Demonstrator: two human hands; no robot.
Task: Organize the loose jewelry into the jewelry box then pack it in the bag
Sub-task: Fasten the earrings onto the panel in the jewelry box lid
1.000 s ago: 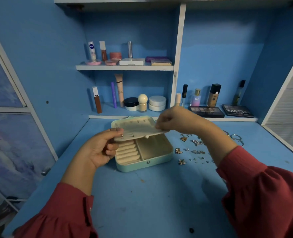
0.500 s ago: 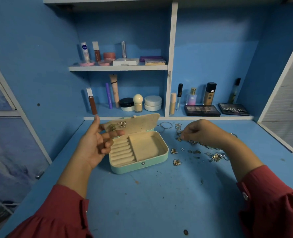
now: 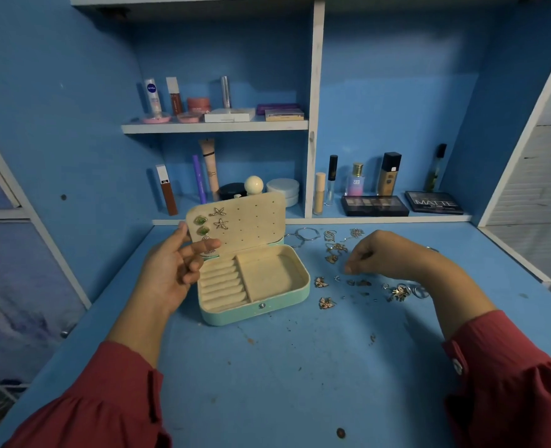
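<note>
Blue desk [image 3: 267,376] under cosmetics shelves | since a moment ago the right hand [image 3: 384,253] is reaching lower into the loose jewelry [image 3: 361,279], fingertips pinching together, whether on a piece I cannot tell | left hand [image 3: 174,270] is propping the lid [image 3: 245,221], fingers relaxed | jewelry box [image 3: 254,286] is sitting open mid-desk, starfish and green earrings [image 3: 212,219] pinned in its lid, trays bare.

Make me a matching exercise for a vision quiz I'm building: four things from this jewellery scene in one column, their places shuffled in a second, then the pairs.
Things:
1. gold starfish earrings
2. mint-green jewellery box with cream lining
3. black MATTE eyeshadow palette
4. white Nivea tube

Places:
A. upper shelf, left end
B. pinned on the box's open lid
C. low shelf at the back right
D. blue tabletop, between the hands

Pairs: 1-B, 2-D, 3-C, 4-A
</note>
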